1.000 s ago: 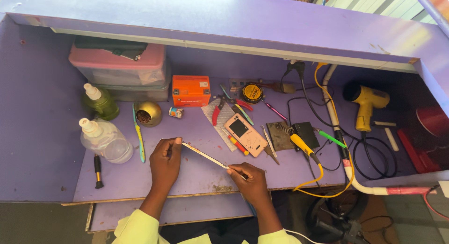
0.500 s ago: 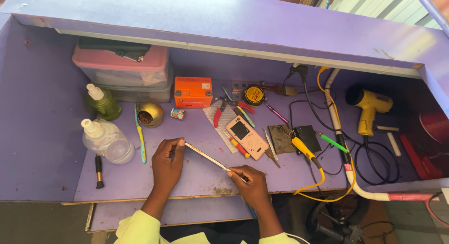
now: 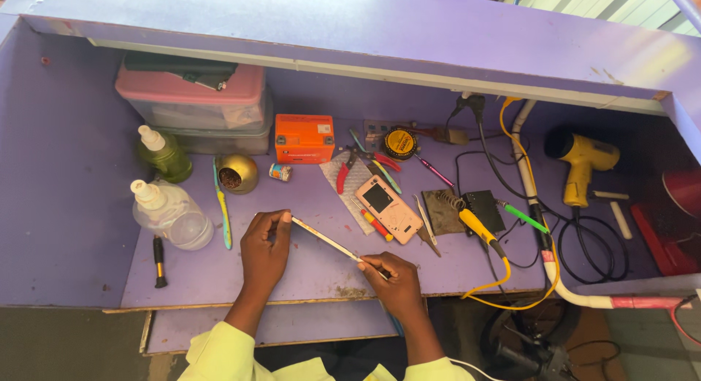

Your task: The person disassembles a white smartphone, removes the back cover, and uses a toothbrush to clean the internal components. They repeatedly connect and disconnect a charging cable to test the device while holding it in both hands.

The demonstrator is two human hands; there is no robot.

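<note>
We pinch the thin strip point(image 3: 325, 240) at both ends, left hand point(image 3: 264, 251) and right hand point(image 3: 391, 275) closed on it, keeping it taut and level above the table point(image 3: 307, 268).

You're at a small repair workbench; a soldering iron point(image 3: 478, 226), pliers point(image 3: 349, 166) and an opened phone point(image 3: 388, 208) lie about.
</note>
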